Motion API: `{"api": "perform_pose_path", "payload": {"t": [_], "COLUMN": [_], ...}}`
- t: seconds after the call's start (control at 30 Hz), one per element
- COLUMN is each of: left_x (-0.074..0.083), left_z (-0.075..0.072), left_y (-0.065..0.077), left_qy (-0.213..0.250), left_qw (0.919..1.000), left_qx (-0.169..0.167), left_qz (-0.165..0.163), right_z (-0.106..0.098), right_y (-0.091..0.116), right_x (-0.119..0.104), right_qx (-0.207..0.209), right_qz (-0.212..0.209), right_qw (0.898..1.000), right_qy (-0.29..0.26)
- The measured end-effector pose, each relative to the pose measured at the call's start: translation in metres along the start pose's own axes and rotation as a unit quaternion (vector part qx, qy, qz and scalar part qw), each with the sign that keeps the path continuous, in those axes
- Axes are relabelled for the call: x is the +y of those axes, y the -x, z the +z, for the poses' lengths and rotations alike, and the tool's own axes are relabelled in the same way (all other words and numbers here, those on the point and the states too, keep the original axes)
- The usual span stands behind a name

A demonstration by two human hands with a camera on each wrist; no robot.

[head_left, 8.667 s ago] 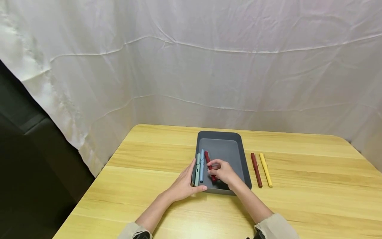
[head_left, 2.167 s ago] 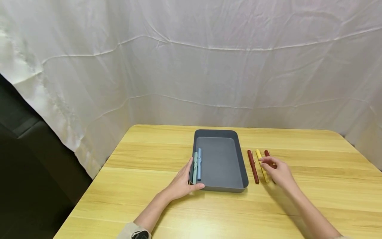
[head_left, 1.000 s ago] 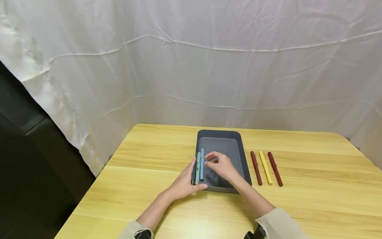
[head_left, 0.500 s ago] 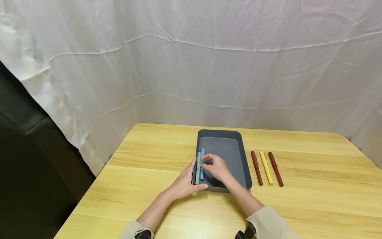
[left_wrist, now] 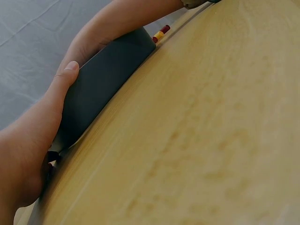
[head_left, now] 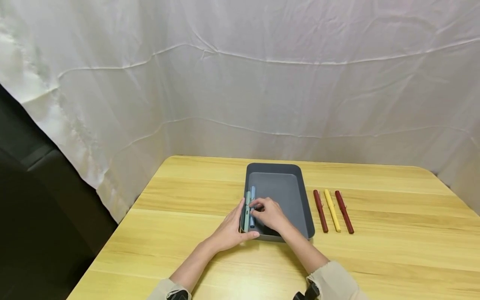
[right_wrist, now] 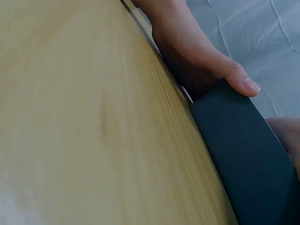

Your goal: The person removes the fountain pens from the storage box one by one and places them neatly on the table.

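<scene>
The dark grey tray [head_left: 275,168] sits on the wooden table with its near left corner in my left hand [head_left: 228,234]. Fingers lie along its left wall, and the thumb [right_wrist: 241,80] hooks over the near rim. Inside, along the left wall, a pale green pen [head_left: 246,214] lies beside a blue pen [head_left: 253,192]. My right hand [head_left: 269,213] reaches in over the tray, its thumb and index finger pinching the blue pen near its clip. The tray wall [left_wrist: 101,82] hides both pens in the wrist views.
Right of the tray, a dark red pen [head_left: 321,211], a yellow pen [head_left: 332,211] and another dark red pen [head_left: 344,211] lie in a row on the table [head_left: 405,233]. A pale curtain [head_left: 262,100] hangs behind the table. Something dark [head_left: 41,208] stands at the left.
A red pen has gone from the tray to the right end of the row, carried by my right hand. That hand then came back to the blue pen. The left hand stays at the corner.
</scene>
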State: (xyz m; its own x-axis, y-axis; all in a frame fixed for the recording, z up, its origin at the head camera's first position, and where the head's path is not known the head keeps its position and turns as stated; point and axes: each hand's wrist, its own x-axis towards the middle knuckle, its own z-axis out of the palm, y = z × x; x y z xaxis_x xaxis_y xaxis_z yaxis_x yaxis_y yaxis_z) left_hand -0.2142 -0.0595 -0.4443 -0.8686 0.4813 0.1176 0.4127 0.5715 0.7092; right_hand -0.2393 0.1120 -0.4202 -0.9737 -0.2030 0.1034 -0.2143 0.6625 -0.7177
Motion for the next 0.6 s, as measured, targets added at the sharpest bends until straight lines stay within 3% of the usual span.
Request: {"api": "perform_pose_path", "payload": {"t": [0.27, 0.6], "left_x": [-0.0011, -0.0013], "left_z": [0.0004, 0.0004], "left_y": [-0.0005, -0.0012], "left_qy": [0.002, 0.003], "left_qw": [1.0, 1.0], "left_qx": [0.004, 0.004], "left_qz": [0.005, 0.005], "right_z": [-0.002, -0.0025], "right_y": [0.0013, 0.0007], "right_x": [-0.0018, -0.0034], "right_qx": [0.029, 0.005], "right_qz": [0.016, 0.011], "right_qw": [0.999, 0.999], "right_qy": [0.013, 0.048]}}
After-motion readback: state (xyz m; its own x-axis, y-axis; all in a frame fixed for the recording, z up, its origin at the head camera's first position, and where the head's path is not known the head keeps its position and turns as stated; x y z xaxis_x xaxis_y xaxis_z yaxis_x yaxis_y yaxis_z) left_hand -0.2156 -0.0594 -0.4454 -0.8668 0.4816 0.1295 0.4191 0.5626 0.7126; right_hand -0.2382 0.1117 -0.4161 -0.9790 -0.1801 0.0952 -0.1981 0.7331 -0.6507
